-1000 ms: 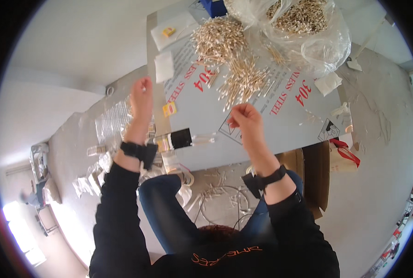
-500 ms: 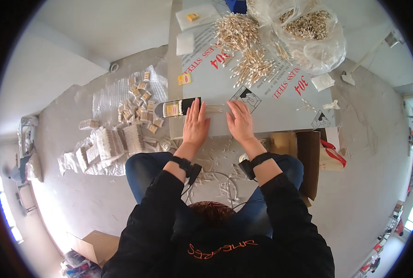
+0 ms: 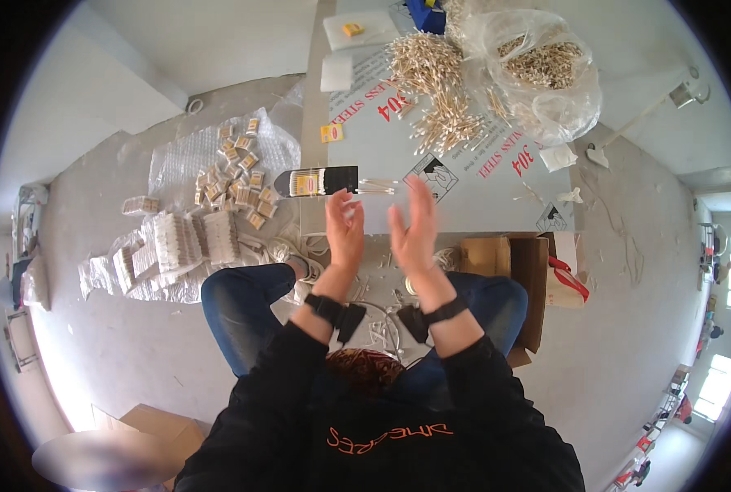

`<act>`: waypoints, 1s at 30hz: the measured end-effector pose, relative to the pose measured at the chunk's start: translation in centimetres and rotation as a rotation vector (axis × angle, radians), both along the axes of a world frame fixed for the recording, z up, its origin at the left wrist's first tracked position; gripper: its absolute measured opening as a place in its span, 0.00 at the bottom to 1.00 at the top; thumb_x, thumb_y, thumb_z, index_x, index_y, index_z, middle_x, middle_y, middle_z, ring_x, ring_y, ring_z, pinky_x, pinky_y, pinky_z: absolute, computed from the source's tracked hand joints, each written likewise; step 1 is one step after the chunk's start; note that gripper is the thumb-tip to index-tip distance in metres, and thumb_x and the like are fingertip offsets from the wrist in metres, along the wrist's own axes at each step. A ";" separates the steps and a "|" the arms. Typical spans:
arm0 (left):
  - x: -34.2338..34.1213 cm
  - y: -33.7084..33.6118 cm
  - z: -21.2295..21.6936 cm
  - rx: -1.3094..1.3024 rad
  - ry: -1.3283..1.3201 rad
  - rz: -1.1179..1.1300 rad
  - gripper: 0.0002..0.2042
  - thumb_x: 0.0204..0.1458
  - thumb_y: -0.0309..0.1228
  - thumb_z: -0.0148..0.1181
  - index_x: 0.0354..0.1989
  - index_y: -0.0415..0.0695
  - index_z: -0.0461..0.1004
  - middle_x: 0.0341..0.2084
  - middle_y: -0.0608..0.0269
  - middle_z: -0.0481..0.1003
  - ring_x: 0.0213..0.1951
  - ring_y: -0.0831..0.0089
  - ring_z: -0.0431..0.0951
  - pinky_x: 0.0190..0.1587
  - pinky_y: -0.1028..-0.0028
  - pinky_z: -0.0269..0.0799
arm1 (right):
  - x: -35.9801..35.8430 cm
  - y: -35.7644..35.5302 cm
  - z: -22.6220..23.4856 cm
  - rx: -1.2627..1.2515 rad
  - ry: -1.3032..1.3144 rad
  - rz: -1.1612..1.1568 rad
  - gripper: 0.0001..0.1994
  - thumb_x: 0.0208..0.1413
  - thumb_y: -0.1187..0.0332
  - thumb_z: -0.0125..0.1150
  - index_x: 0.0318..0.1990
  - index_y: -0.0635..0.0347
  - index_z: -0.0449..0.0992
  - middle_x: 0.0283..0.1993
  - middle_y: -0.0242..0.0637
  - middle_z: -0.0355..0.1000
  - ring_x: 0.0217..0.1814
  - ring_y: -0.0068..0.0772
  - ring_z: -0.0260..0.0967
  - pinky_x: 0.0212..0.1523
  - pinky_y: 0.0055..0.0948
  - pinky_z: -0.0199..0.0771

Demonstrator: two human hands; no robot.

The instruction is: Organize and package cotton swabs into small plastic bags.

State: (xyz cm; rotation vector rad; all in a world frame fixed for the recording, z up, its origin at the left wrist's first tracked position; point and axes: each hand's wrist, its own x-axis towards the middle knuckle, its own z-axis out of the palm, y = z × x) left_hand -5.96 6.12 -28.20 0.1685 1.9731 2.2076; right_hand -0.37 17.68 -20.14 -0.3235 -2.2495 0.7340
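My left hand (image 3: 346, 234) is raised at the table's near edge, just in front of a black tray (image 3: 342, 178). Its fingers are loosely bent and apart, with nothing in them. Opposite it, my right hand (image 3: 415, 225) is held up with fingers stretched out, slightly blurred and holding nothing. Several loose cotton swabs (image 3: 378, 186) lie in a small row at the tray's right end, just beyond the gap between my hands. In the tray's left part sits a row of cotton swabs (image 3: 296, 182) with a yellow label (image 3: 309, 184).
A big heap of cotton swabs (image 3: 439, 82) covers the table's far part, beside a clear plastic bag (image 3: 578, 107) of more swabs. A yellow card (image 3: 332, 133) lies at the left edge. Small packs (image 3: 238, 193) rest on bubble wrap (image 3: 177, 156) at left. A cardboard box (image 3: 529, 279) stands below right.
Both hands have lifted and drawn back toward me, away from the tray and the loose swabs. My left fingers have bent from lying flat. The whole view has shifted slightly.
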 end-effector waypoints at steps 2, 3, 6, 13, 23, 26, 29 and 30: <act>2.5 -0.7 3.1 0.166 -0.132 -0.088 0.21 0.62 0.38 0.50 0.62 0.46 0.61 0.57 0.55 0.67 0.58 0.58 0.67 0.62 0.60 0.58 | 1.9 -2.5 1.1 0.051 -0.081 0.277 0.22 0.60 0.62 0.54 0.58 0.63 0.66 0.55 0.48 0.68 0.57 0.46 0.66 0.55 0.38 0.68; 3.6 -1.4 5.9 0.324 -0.260 -0.165 0.21 0.63 0.39 0.47 0.63 0.46 0.60 0.59 0.55 0.65 0.60 0.57 0.64 0.64 0.60 0.55 | 2.6 -3.2 1.4 0.095 -0.155 0.565 0.23 0.62 0.59 0.52 0.59 0.64 0.66 0.57 0.49 0.67 0.59 0.45 0.65 0.58 0.39 0.66; 5.9 -2.9 13.1 0.801 -0.634 -0.392 0.24 0.66 0.44 0.37 0.66 0.45 0.59 0.65 0.53 0.59 0.68 0.56 0.54 0.68 0.59 0.48 | 3.7 -1.4 -1.6 -0.780 -0.206 0.210 0.21 0.66 0.58 0.47 0.56 0.65 0.69 0.57 0.47 0.67 0.60 0.41 0.65 0.60 0.38 0.64; 3.5 -4.6 8.3 -0.108 0.111 -0.334 0.21 0.65 0.44 0.40 0.49 0.38 0.72 0.53 0.54 0.71 0.56 0.61 0.66 0.55 0.64 0.61 | 5.5 -6.0 1.5 -1.606 -0.290 0.579 0.19 0.67 0.60 0.46 0.58 0.65 0.64 0.51 0.43 0.72 0.57 0.38 0.69 0.54 0.30 0.67; 4.3 -3.4 9.0 0.554 -0.576 -0.410 0.21 0.65 0.44 0.45 0.53 0.36 0.68 0.52 0.51 0.72 0.53 0.68 0.73 0.52 0.74 0.70 | 5.6 0.1 -2.7 -1.043 -0.442 0.209 0.16 0.64 0.66 0.50 0.55 0.66 0.68 0.49 0.47 0.74 0.51 0.46 0.74 0.48 0.40 0.75; 1.1 -3.2 5.1 -0.094 0.045 -0.304 0.19 0.62 0.37 0.49 0.57 0.40 0.67 0.57 0.53 0.69 0.59 0.58 0.69 0.62 0.63 0.60 | 3.5 1.0 -3.4 -0.289 -0.514 0.081 0.21 0.61 0.65 0.52 0.59 0.66 0.65 0.58 0.50 0.67 0.62 0.50 0.65 0.58 0.45 0.67; -1.2 -1.8 3.2 -0.764 0.674 -0.313 0.24 0.60 0.36 0.51 0.63 0.42 0.61 0.64 0.50 0.60 0.65 0.56 0.60 0.67 0.60 0.53 | 1.4 2.6 -4.5 0.074 -0.437 0.134 0.26 0.61 0.62 0.52 0.64 0.65 0.60 0.68 0.50 0.57 0.70 0.49 0.54 0.67 0.46 0.56; -1.8 -1.4 2.8 -0.958 0.808 -0.375 0.27 0.60 0.36 0.51 0.67 0.43 0.56 0.68 0.50 0.54 0.68 0.55 0.55 0.69 0.59 0.49 | 0.8 3.0 -4.8 0.206 -0.478 0.153 0.29 0.61 0.60 0.52 0.66 0.64 0.57 0.71 0.48 0.52 0.73 0.47 0.49 0.70 0.46 0.51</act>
